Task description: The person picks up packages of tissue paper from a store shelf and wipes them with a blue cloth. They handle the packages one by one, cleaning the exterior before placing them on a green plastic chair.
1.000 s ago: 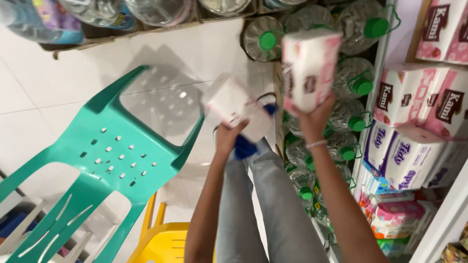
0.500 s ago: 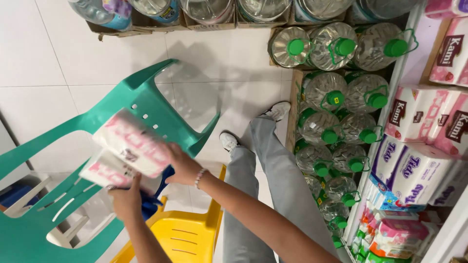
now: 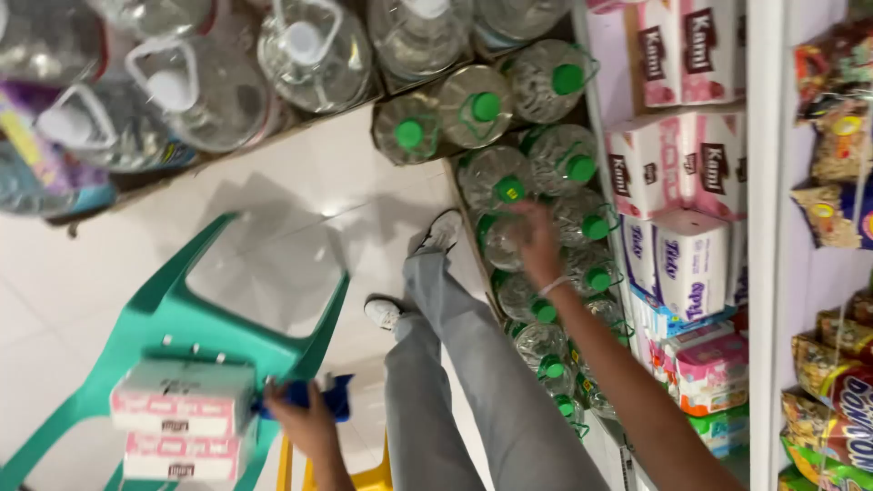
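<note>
A: Where are the tissue packs (image 3: 185, 420)?
B: Two of them, pink and white, stacked on the seat of the green plastic chair (image 3: 159, 314) that lies tipped on the white floor (image 3: 73, 282). The left hand (image 3: 305, 416) is just beside them, fingers closed on a blue cloth (image 3: 305, 395).

A: And the right hand (image 3: 535, 242)?
B: Stretched out toward the shelf of pink tissue boxes (image 3: 677, 164), over the green-capped water bottles (image 3: 509, 191). It's blurred, but the fingers look spread and hold nothing.

A: How would those packs handle?
B: Light and soft, I'd judge. The film wrap is likely slick, and the sides give under a squeeze, so a pinch at a corner could slip.

A: Best hold, then?
B: Palm flat across a broad face with the fingers wrapped round the long edges, or one hand at each end of the stack. They're not fragile, only easy to dent.
</note>
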